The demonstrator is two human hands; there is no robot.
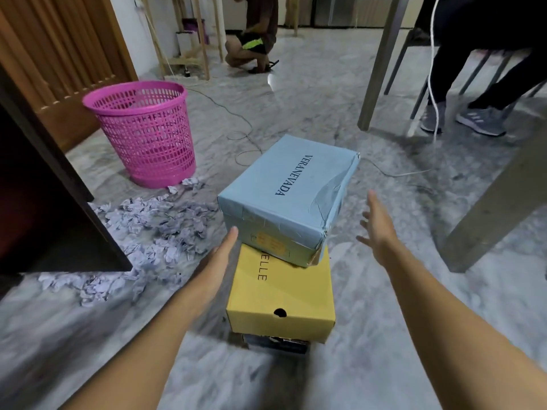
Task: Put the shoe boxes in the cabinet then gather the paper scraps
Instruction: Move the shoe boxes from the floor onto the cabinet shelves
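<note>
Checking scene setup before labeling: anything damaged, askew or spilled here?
The blue shoe box topping the stack is creased and torn along its right edge and near corner, and sits twisted relative to the yellow box beneath. Crumpled paper scraps lie strewn on the floor beside the pink basket.

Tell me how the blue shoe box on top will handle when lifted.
The blue box probably keeps its shape, being cardboard, but its torn, creased right edge may buckle if squeezed there. It sits skewed on the yellow box, overhanging it, so a push could likely slide or tip it off. Its weight cannot be judged.
</note>
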